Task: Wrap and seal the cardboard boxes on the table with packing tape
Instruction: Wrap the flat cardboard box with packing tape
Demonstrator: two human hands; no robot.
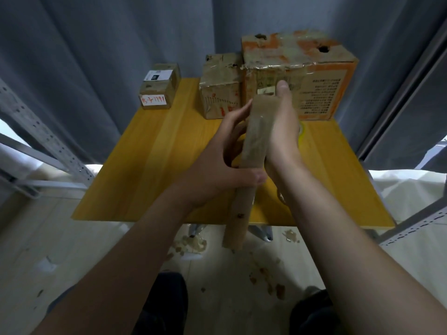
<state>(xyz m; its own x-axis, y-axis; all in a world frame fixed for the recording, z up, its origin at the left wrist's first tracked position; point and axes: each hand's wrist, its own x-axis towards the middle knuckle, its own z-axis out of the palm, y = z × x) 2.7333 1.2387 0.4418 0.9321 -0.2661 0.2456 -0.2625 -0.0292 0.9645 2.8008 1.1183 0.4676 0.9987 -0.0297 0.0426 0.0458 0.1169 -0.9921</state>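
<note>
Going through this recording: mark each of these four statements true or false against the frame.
1. Both hands hold one strip of tape. True: the left hand pinches the strip of tape with its thumb, and the right hand holds its upper end.
2. The strip is already stuck on the large box. False: it is held in the air, in front of the large box and above the table.
3. The large box is the rightmost box on the table. True.
4. The floor is clean. False: tape scraps litter the floor.
</note>
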